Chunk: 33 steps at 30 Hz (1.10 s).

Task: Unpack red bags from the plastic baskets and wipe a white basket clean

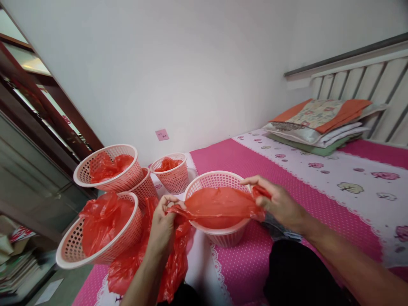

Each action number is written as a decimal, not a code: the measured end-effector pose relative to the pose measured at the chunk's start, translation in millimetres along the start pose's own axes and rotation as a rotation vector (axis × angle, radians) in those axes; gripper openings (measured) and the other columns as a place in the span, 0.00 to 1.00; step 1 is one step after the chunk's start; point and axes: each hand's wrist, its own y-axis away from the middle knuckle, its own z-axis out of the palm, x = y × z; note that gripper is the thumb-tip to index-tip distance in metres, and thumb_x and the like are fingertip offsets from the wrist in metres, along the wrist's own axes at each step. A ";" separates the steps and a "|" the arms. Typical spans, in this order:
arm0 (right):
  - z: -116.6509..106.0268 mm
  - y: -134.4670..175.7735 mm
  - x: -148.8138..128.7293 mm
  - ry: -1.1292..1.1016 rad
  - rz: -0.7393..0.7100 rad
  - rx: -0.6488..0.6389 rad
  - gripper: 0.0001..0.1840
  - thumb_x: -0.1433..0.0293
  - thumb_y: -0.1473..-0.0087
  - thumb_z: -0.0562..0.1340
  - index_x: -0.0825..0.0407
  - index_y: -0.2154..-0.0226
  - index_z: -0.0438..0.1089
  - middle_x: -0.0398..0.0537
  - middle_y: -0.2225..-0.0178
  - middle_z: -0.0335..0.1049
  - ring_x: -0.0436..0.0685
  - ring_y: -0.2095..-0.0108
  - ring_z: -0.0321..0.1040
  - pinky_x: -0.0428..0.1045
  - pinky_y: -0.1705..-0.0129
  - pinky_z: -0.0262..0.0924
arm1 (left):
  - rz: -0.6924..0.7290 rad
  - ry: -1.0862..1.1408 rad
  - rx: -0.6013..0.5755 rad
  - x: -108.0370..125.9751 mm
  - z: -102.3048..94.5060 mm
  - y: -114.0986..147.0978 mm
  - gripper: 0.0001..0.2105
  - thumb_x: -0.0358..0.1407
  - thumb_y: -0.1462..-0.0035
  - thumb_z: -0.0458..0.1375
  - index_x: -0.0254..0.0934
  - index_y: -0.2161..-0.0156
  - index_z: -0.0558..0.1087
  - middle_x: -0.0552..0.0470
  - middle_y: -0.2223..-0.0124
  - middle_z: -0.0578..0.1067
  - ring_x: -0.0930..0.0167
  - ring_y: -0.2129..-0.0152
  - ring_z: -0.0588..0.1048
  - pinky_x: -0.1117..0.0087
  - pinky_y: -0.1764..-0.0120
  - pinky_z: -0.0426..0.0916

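On bed (287, 170), centre: left hand (163, 225) and right hand (278, 203) each pinch an edge of a red bag (219, 206), stretched over the rim of a pink basket (213, 180). More red bags (174, 263) under left wrist. Three lined baskets (110, 174) stand left, one tipped.

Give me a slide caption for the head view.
Both hands stretch a red bag over a pink basket on the bed.
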 end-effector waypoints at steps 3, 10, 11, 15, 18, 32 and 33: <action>9.2 -0.5 -4.2 0.212 -0.085 -0.086 0.30 0.58 0.53 0.74 0.44 0.47 0.73 0.48 0.52 0.79 0.65 0.51 0.76 0.55 0.49 0.70 | 0.070 -0.161 -0.050 4.6 2.3 -2.9 0.13 0.37 0.47 0.62 0.40 0.56 0.69 0.60 0.69 0.72 0.76 0.77 0.67 0.76 0.71 0.64; 27.7 -17.7 -18.7 0.115 -0.077 0.091 0.14 0.61 0.34 0.57 0.49 0.69 0.71 0.43 0.71 0.73 0.55 0.69 0.69 0.48 0.65 0.62 | 0.266 -0.787 -0.299 7.7 20.0 1.9 0.32 0.36 0.52 0.71 0.42 0.40 0.73 0.51 0.59 0.77 0.63 0.60 0.75 0.58 0.50 0.70; 33.2 -21.0 -21.5 0.061 -0.070 0.114 0.14 0.61 0.34 0.57 0.49 0.68 0.70 0.43 0.71 0.72 0.54 0.69 0.68 0.48 0.65 0.62 | 0.280 -0.773 -0.312 5.2 26.8 1.5 0.31 0.36 0.49 0.69 0.41 0.39 0.72 0.49 0.56 0.78 0.62 0.57 0.76 0.56 0.48 0.70; 62.1 -32.0 -30.9 -0.201 -0.055 0.063 0.12 0.61 0.35 0.58 0.49 0.66 0.70 0.41 0.70 0.69 0.52 0.69 0.65 0.47 0.65 0.61 | 0.252 -0.463 -0.422 -7.3 62.7 -1.6 0.38 0.33 0.54 0.73 0.40 0.37 0.69 0.44 0.41 0.76 0.58 0.44 0.74 0.57 0.40 0.67; 72.5 -34.2 -35.4 -0.306 -0.084 -0.054 0.12 0.62 0.34 0.58 0.49 0.64 0.72 0.42 0.67 0.71 0.53 0.65 0.68 0.48 0.59 0.65 | 0.125 -0.233 -0.446 -18.5 83.4 -6.5 0.26 0.32 0.54 0.71 0.37 0.47 0.74 0.46 0.53 0.82 0.60 0.56 0.80 0.62 0.53 0.75; 105.4 -26.7 52.8 -0.242 -0.092 -0.032 0.38 0.56 0.60 0.77 0.48 0.45 0.74 0.57 0.44 0.75 0.72 0.39 0.67 0.66 0.38 0.64 | -0.105 0.134 -0.240 -31.2 88.7 -14.9 0.11 0.38 0.54 0.69 0.35 0.67 0.74 0.55 0.71 0.76 0.74 0.74 0.74 0.72 0.65 0.71; 111.3 -27.0 56.1 -0.338 -0.043 0.025 0.30 0.56 0.56 0.75 0.47 0.50 0.76 0.55 0.49 0.78 0.70 0.43 0.71 0.64 0.42 0.69 | -0.104 0.144 -0.308 -27.4 87.2 -11.8 0.13 0.39 0.53 0.70 0.35 0.64 0.75 0.54 0.69 0.77 0.74 0.72 0.75 0.72 0.63 0.72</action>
